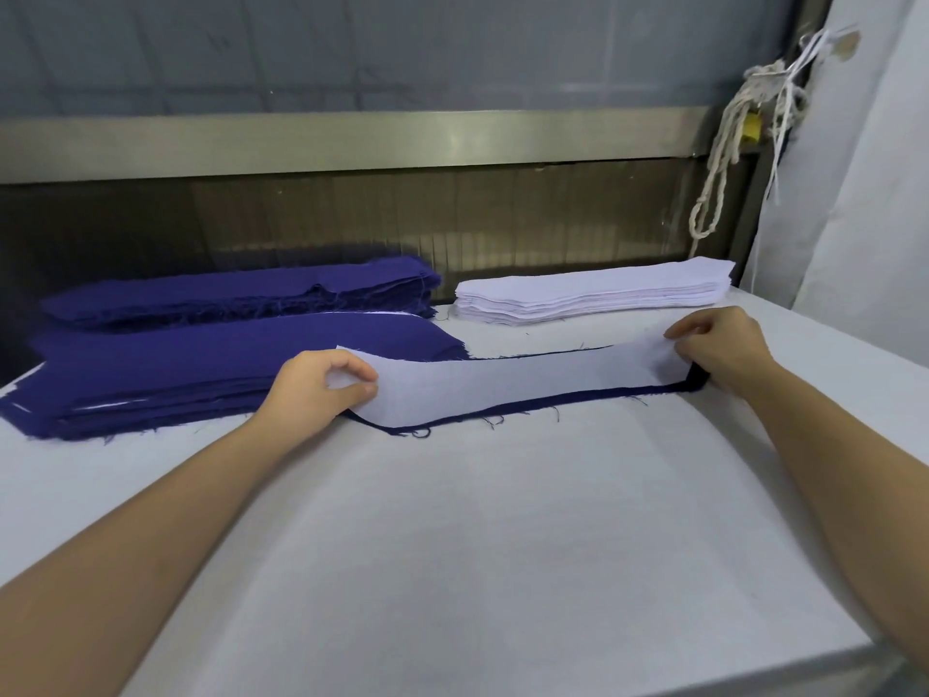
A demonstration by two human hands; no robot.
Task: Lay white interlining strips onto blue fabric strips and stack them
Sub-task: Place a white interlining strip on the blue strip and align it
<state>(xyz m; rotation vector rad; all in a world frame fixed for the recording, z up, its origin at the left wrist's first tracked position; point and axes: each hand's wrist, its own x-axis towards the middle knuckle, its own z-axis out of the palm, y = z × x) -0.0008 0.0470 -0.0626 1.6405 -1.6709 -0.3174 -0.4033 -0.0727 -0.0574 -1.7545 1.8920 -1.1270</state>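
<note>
**Far stack of blue fabric strips** (241,294), one. Placed far left on the desk (502,545). Long woven pieces, deep blue, piled unevenly. The edges are frayed and the right ends taper.

**Near stack of blue strips** (201,374), one. Set just in front of the far stack and spread wider. Thin white edges are seen between some layers, and loose threads trail along the near side.

**Left hand** (316,389), one. The grip is closed in a pinch. The left end of the white interlining strip (502,382) is held between thumb and curled fingers and raised slightly off the desk.

**White interlining strip**, one. Long, thin, matte and gently curved. It is laid along one blue fabric strip (553,397), of which only a dark frayed border is shown at the near edge and the right end. The pair lies across the middle of the desk, near of all three stacks.

**Stack of white interlining strips** (593,291), one. Placed far, right of centre. It has many thin layers with wavy edges and an angled right end.

**Right hand** (719,344), one. The grip is closed. The right end of the white interlining strip is pinched under curled fingers, with the blue end showing beneath.

**Desk**, one. It is covered in pale padded cloth, smooth with faint creases.

**Metal rail** (352,143), one. Brushed and horizontal, it runs behind the stacks.

**Bundle of pale cords** (724,143), one. Twisted and looped, it is hung at far right beside a pale cloth sheet (854,193).
</note>
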